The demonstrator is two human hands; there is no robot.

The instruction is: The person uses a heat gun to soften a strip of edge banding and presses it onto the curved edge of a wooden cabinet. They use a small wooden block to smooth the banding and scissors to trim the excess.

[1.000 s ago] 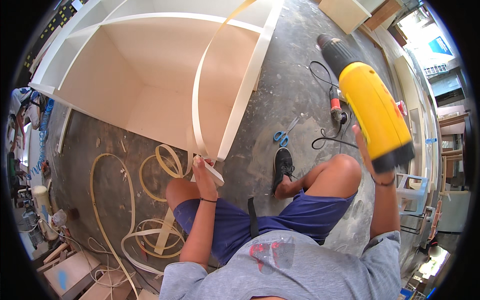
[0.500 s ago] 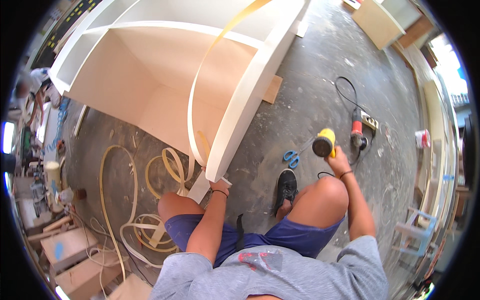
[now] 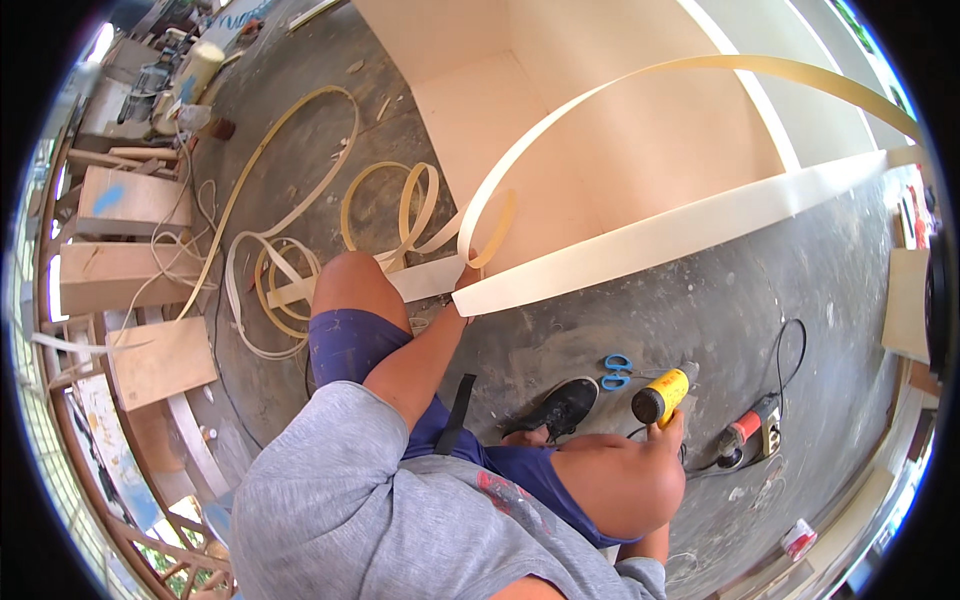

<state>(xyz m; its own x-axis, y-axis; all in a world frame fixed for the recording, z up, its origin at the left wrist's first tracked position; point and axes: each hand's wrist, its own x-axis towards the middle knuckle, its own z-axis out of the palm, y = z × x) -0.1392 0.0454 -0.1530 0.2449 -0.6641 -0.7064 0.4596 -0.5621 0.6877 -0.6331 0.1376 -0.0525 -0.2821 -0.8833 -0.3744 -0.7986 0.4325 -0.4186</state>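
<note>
My right hand (image 3: 668, 432) is closed round the grip of a yellow heat gun (image 3: 664, 394) beside my right knee. The gun's dark round rear end faces me and its nozzle points away. My left hand (image 3: 469, 277) is at the near end of a long white cabinet panel edge (image 3: 640, 245), its fingers mostly hidden. Right by that hand, a pale edge-banding strip (image 3: 500, 175) rises in a big arc over the cabinet toward the far right. Looser coils of the strip (image 3: 415, 205) lie left of the hand.
Blue scissors (image 3: 616, 372) lie on the floor beside my black shoe (image 3: 560, 408). An angle grinder (image 3: 740, 430) and a power strip (image 3: 770, 432) are to the right. The open cabinet (image 3: 600, 130) fills the space ahead. Wooden boxes (image 3: 130, 275) stand at left.
My view has swung right, so the cabinet and floor things appear turned. The heat gun, in my right hand, now sits closer to my right knee; my left hand stays at the panel end.
</note>
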